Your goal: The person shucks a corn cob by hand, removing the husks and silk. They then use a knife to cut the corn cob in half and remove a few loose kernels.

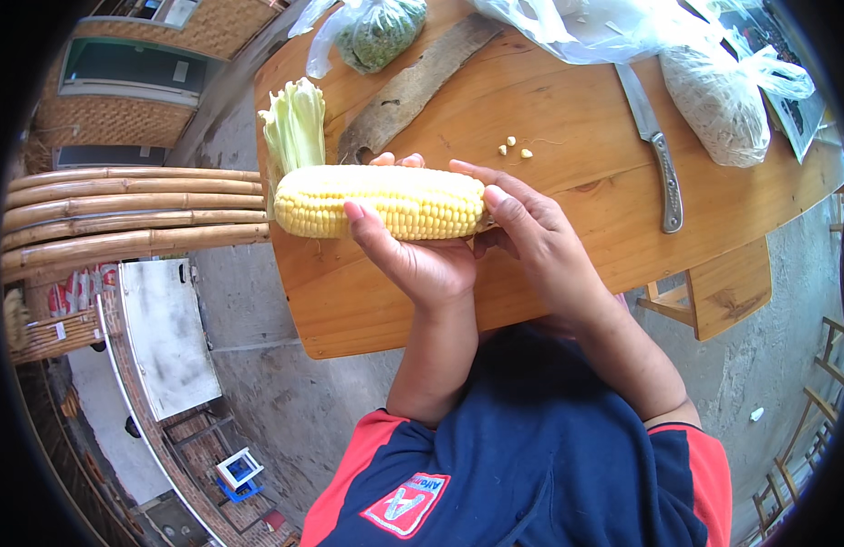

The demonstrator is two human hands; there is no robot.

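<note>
A husked ear of yellow corn (387,198) lies level above the wooden table, held in both hands. My left hand (422,263) supports it from beneath, thumb across the front rows and fingertips showing over the far side. At its right end, my right hand (524,212) grips the ear between thumb and fingers; some of those fingers are hidden. Pale green corn husks (295,126) stand out behind the ear's left end. Three loose kernels (512,146) rest on the tabletop (565,171) beyond my right hand.
A kitchen knife (656,147) lies to the right, blade pointing away. Beyond are a weathered wooden strip (418,85), a plastic bag of chopped greens (381,37) and a bag of whitish shreds (716,106). Bamboo poles (134,205) meet the table's left edge; a wooden stool (729,287) stands right.
</note>
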